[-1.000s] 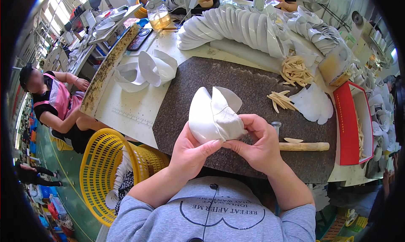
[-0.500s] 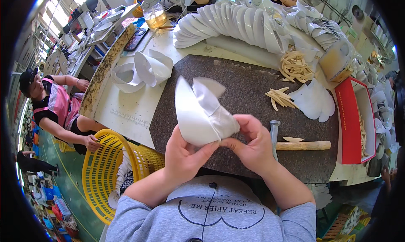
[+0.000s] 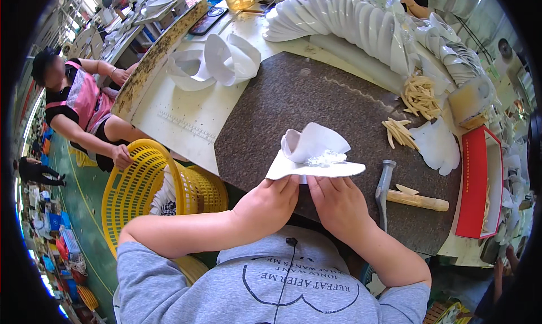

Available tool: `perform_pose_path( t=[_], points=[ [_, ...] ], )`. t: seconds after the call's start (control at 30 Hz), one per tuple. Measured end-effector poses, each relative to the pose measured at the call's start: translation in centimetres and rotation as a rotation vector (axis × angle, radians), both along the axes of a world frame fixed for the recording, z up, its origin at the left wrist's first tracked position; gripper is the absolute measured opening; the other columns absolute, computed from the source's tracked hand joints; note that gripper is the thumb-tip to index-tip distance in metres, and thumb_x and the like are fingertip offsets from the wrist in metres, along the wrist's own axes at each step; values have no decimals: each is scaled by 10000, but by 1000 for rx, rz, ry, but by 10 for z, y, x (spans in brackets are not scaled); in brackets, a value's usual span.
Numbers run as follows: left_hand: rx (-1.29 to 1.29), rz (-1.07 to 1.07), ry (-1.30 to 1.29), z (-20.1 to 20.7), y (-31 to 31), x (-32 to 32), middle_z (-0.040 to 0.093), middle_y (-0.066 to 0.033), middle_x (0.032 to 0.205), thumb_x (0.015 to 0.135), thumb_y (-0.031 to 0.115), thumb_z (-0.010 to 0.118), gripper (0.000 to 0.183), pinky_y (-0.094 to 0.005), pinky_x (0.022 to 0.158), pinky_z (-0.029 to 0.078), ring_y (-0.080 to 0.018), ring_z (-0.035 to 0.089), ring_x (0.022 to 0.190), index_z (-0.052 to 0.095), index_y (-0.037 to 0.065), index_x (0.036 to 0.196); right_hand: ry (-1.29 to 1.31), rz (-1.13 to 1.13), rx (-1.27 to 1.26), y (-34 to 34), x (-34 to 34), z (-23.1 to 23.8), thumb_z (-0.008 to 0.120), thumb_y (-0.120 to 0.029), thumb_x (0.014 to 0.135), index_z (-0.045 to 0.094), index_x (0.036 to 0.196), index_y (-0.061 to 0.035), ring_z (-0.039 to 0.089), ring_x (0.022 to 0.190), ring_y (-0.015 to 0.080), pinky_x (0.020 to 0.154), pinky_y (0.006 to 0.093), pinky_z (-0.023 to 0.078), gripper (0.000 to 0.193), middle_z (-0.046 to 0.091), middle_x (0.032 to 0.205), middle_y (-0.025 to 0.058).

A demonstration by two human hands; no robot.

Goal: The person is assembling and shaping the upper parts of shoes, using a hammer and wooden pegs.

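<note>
The left hand point(image 3: 268, 208) and right hand point(image 3: 341, 206), fingers drawn in and nearly meeting, both grip the near edge of a curved white piece point(image 3: 320, 143) over a dark slab point(image 3: 305, 92). Beside the right lies a hammer point(image 3: 385, 183); farther off, pale strips point(image 3: 422, 98).

Left hand point(image 3: 265, 206): raised in front, back turned up, fingers point(image 3: 280, 185) bent and pressed together.
Right hand point(image 3: 340, 204): set just beside the left, likewise bent.
Left forearm point(image 3: 180, 232): brought in almost sideways.
Right forearm point(image 3: 392, 253): slanted inward.
Fingertips: hidden from above, apparently curled under.
</note>
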State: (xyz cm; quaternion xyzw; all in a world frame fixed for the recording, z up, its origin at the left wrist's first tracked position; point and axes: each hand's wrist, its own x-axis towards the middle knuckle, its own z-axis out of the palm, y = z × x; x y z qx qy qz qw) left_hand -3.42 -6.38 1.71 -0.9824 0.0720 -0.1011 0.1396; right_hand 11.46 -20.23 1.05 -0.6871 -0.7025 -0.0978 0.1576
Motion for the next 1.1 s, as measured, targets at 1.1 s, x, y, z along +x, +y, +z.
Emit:
perform_pose_path(
  t=[1.1],
  points=[
    [-182,54,-165,-13,37,23,558,-104,824,737,194,546,207,-357,848,415,-252,523,863,641,20,795,21,-140,-54,39,-3,9,622,-99,734,629,1103,-23,531,1050,281,921,406,429,377,562,1024,103]
  ],
)
